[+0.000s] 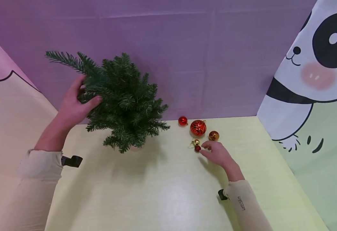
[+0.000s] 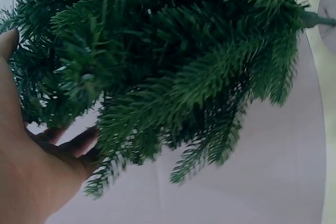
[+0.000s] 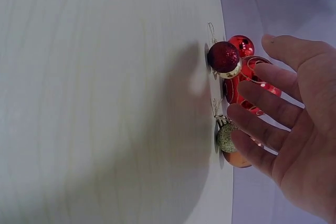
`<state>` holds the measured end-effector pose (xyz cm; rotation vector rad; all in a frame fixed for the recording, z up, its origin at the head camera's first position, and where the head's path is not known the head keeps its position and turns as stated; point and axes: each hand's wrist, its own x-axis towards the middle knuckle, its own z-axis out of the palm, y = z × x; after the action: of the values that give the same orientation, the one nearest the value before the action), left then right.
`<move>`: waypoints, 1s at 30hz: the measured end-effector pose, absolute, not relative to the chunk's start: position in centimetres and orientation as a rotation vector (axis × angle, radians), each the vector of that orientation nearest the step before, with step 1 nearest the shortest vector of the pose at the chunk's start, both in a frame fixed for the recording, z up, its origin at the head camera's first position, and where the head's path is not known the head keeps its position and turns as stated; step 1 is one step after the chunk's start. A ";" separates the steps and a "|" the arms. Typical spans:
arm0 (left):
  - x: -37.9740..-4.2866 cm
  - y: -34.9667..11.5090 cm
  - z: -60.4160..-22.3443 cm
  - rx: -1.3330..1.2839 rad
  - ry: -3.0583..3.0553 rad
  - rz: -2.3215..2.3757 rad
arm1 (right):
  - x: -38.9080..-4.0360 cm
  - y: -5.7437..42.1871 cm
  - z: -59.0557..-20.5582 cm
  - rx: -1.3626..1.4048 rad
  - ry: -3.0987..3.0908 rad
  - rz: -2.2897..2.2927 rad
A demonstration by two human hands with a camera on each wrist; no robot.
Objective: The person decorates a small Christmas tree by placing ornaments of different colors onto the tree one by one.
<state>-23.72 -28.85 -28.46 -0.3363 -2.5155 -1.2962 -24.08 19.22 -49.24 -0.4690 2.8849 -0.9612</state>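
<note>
A small artificial Christmas tree (image 1: pixel 125 99) stands at the left of the table. My left hand (image 1: pixel 73 104) grips its upper branches from the left, thumb in front and fingers partly hidden behind the needles (image 2: pixel 157 87). To the right, my right hand (image 1: pixel 218 154) reaches over a cluster of bauble ornaments, fingers spread and relaxed. Its fingertips are right beside a small dark red bauble (image 1: pixel 197 149), which has a glittery face (image 3: pixel 224 57). A small gold bauble (image 1: pixel 196 142) lies behind that one. In the right wrist view, a glittery gold bauble (image 3: pixel 226 137) shows near the lower fingers.
Farther back lie a shiny red bauble (image 1: pixel 182 121), a large red bauble with gold swirls (image 1: pixel 198 128) and a copper-coloured bauble (image 1: pixel 214 135). A purple backdrop (image 1: pixel 180 64) rises behind the pale table (image 1: pixel 145 199). At right hangs a panda-print cloth (image 1: pixel 289 118).
</note>
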 end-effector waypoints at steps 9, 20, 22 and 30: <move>-23.7 -28.9 -30.1 -0.348 -2.341 -1.422 | -24.4 19.2 -49.2 -0.474 2.896 -0.928; -24.1 -29.0 -30.1 -0.285 -2.399 -1.429 | -24.7 18.5 -49.6 -0.321 2.944 -0.889; -24.0 -29.0 -30.0 -0.273 -2.426 -1.421 | -24.9 18.3 -49.8 -0.295 2.956 -0.885; -24.2 -28.8 -29.7 -0.256 -2.500 -1.400 | -25.0 18.1 -49.9 -0.182 2.974 -0.856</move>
<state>-24.21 -28.82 -29.73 -0.2563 -2.5001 -1.3995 -25.02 18.07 -49.94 -0.1822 2.9737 -0.8559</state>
